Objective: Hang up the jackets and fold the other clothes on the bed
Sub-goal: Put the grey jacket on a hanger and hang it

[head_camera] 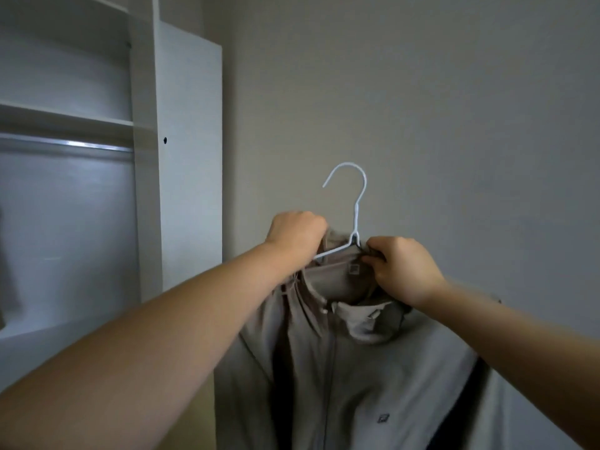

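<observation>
Both the left hand [297, 237] and the right hand [402, 269] grip the jacket [357, 384] collar, seating it on the hanger [352, 219]; next its hook must reach the rail [65, 145], well left of it.

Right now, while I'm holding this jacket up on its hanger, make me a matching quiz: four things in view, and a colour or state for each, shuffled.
Things:
1. hanger
2. jacket
3. rail
4. right hand

Descriptions:
A. silver, at the far left
B. white, hook free in the air
C. pinching the collar
D. beige, zip running down the front

Pairs: 1-B, 2-D, 3-A, 4-C
</observation>
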Demonstrator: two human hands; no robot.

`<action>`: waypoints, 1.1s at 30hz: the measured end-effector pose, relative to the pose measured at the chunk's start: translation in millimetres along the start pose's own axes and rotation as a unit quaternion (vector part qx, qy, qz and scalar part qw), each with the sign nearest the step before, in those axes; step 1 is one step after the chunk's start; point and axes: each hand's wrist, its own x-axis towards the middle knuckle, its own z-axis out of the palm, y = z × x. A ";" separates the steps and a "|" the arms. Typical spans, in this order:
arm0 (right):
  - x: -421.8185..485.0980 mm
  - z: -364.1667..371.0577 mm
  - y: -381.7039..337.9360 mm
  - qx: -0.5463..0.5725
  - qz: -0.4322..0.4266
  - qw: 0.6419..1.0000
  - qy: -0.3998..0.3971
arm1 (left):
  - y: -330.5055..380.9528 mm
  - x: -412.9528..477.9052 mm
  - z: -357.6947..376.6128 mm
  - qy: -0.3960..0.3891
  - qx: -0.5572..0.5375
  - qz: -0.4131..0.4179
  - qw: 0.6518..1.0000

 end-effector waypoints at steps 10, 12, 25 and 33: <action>2.3 9.3 15.0 0.020 0.079 0.996 0.035 | -14.6 -12.3 24.7 -0.152 -0.187 -0.086 0.967; 6.5 2.2 14.8 0.070 0.075 0.994 0.046 | -14.3 -11.4 26.5 -0.067 -0.239 -0.127 0.960; 4.5 -25.1 14.9 0.378 0.416 0.803 -0.201 | -16.0 -20.7 36.2 0.039 -0.271 -0.150 0.950; 19.9 -54.2 33.6 -0.002 0.202 0.977 0.076 | -29.7 -27.1 37.4 0.027 -0.298 -0.185 0.936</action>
